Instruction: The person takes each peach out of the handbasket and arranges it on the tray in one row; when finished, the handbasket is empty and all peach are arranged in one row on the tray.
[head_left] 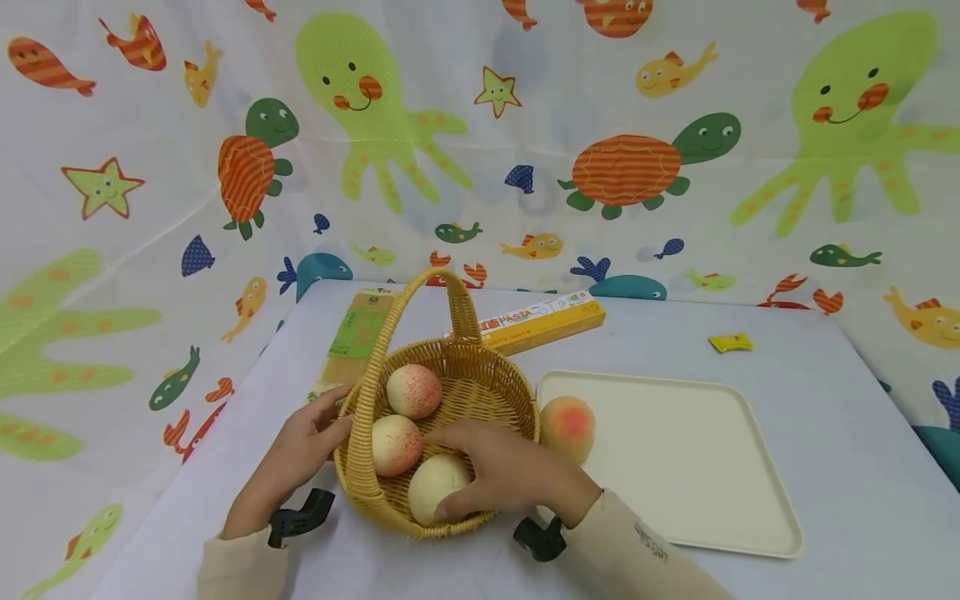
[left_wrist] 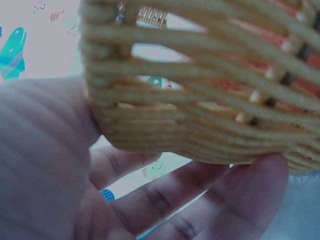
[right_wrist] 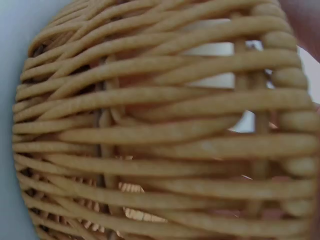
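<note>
A wicker basket with a tall handle stands near the middle of the table. Inside it, two pale peaches with red speckles lie on the left. A third, plain cream peach is at the front of the basket. My right hand reaches over the right rim and grips this cream peach, thumb in front. At the basket's left side, my left hand holds the rim by the handle's base. In the left wrist view, its fingers curve along the woven wall. Weave fills the right wrist view.
Right of the basket lies a cream tray, with another peach at its left edge. A yellow pasta box and a green-and-tan package lie behind the basket. A small yellow packet is at the back right.
</note>
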